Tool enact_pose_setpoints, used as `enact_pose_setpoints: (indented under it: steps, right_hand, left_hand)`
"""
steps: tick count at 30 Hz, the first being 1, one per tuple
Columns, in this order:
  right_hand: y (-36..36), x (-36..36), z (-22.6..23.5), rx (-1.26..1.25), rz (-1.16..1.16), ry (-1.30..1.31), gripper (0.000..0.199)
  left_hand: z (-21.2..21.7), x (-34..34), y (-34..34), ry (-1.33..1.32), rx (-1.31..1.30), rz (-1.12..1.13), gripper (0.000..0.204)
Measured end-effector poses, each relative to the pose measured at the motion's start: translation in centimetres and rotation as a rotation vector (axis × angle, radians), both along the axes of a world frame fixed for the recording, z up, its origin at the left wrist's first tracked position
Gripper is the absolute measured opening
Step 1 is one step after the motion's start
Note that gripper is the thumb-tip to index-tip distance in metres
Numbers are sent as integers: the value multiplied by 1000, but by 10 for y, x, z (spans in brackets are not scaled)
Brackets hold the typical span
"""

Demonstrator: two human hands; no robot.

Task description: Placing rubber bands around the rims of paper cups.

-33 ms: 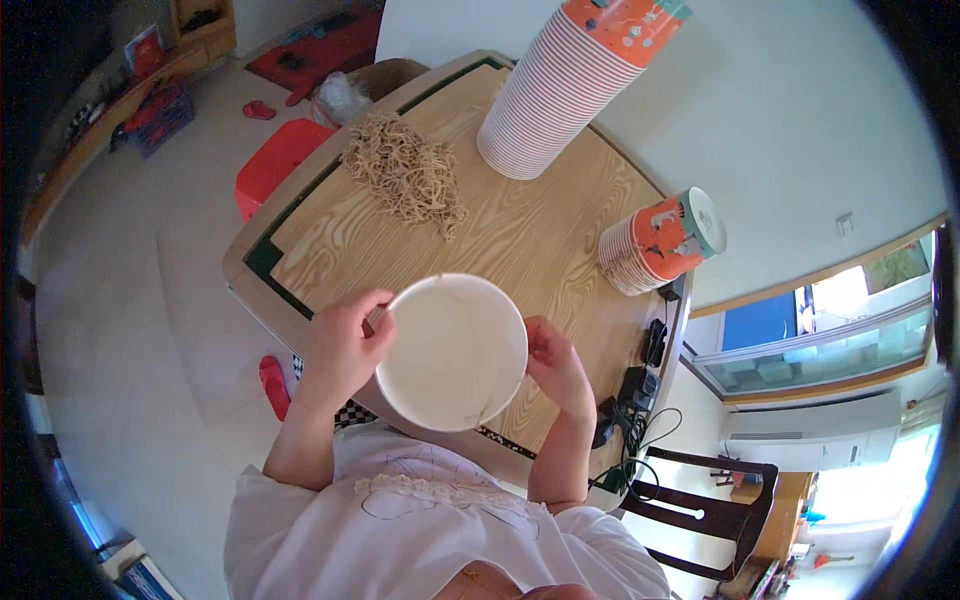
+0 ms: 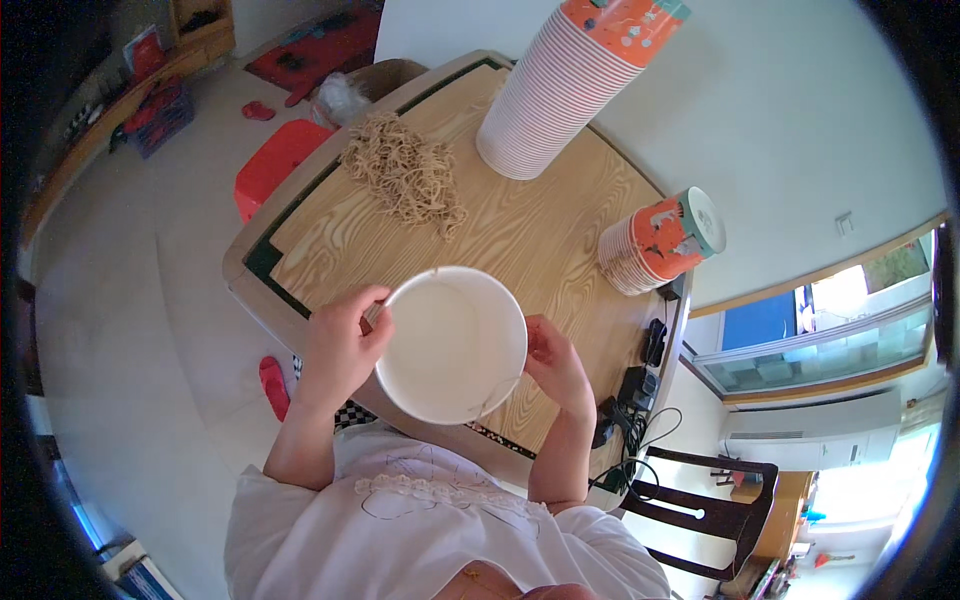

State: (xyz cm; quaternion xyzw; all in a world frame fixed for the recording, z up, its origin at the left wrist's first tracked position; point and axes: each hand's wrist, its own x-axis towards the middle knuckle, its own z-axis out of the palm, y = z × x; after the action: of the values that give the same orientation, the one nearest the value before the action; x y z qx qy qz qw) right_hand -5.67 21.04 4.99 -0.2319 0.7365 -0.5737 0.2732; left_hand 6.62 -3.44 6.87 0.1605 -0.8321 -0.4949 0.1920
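Between both hands I hold a white paper bucket [image 2: 450,350], its open mouth facing me and its white inside in view. My left hand [image 2: 350,335] pinches the rim on the left. My right hand [image 2: 556,365] has its fingers bent against the right side. A thin strand runs along the bucket's lower right rim, and a small brown bit shows at its top edge. Beyond lies a tangled pile of tan string loops [image 2: 405,175] on the wooden table [image 2: 530,235]. A tall stack of paper buckets [image 2: 555,100] stands at the far edge.
A shorter stack of orange and green paper buckets [image 2: 665,238] sits at the table's right. Black adapters and cables [image 2: 635,400] lie along the right edge, near a dark chair [image 2: 705,510]. A red stool [image 2: 280,160] stands left of the table.
The paper bucket has shifted very slightly up and away from me, with a small tilt. Both hands keep their hold, and the other things stay where they were.
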Motion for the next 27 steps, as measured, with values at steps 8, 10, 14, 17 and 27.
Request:
enact_pose_setpoints:
  steps: [8, 10, 14, 17, 27]
  right_hand:
    - [-8, -18, -17, -71, 29, -14, 42]
    - [-4, -28, -17, -31, 29, 30, 44]
    - [-1, -32, -10, -73, 99, -21, 41]
    - [6, -35, -13, -14, 88, -52, 32]
    - [-18, -27, -6, -116, -176, -293, 20]
  left_hand:
    - [9, -5, 3, 107, 40, 74, 19]
    - [9, -7, 5, 117, 44, 72, 20]
    - [3, -10, 5, 121, -3, 111, 23]
    - [10, -14, 7, 42, -19, 136, 24]
    - [6, -19, 8, 90, -51, 181, 23]
